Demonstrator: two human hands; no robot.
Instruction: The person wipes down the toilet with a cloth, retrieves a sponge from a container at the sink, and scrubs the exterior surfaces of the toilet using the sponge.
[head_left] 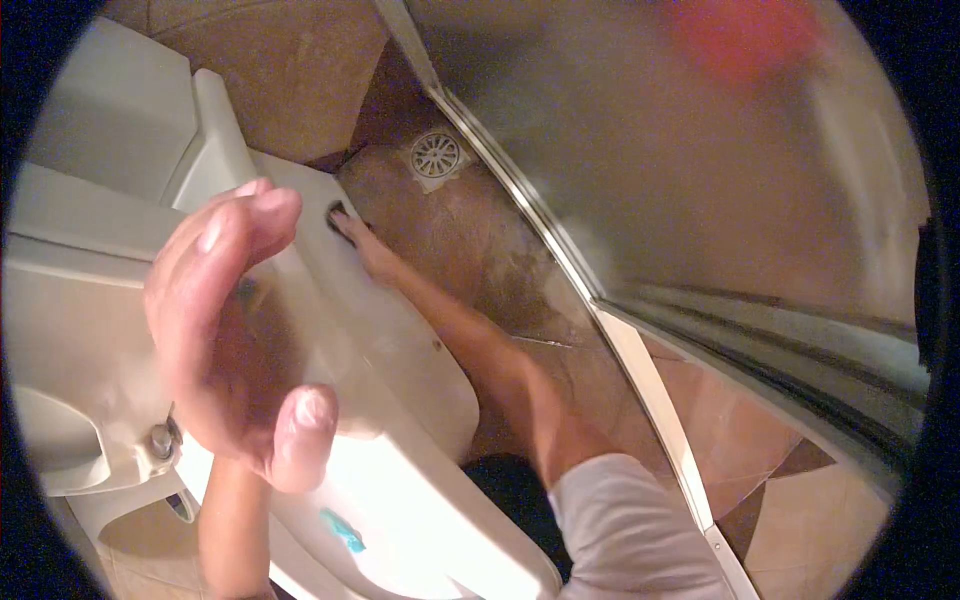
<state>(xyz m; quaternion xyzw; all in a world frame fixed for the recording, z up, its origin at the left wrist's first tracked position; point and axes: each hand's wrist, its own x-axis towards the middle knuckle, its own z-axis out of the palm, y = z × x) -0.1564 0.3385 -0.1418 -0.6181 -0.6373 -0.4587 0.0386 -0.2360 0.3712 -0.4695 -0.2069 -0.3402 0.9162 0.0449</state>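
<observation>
My left hand (225,330) is raised close to the camera, palm turned to the right. Its fingers are curved and its thumb stands apart, with nothing held. Behind it is a white toilet (400,375), partly hidden by this hand. My right arm stretches down along the toilet's side. At the far end, my right hand (362,243) has its fingers against a small dark spot (338,218) on the white surface; I cannot make out whether this is an opening or a dark thing in the fingers. A turquoise piece (343,530) lies on the white surface near the bottom.
A round floor drain (436,155) is set in the brown tiles (500,240). The shower's metal frame (530,205) and glass panel (720,180) run along the right, with a blurred red shape behind. At left is a white basin-like fixture (45,440) with a metal knob (163,440).
</observation>
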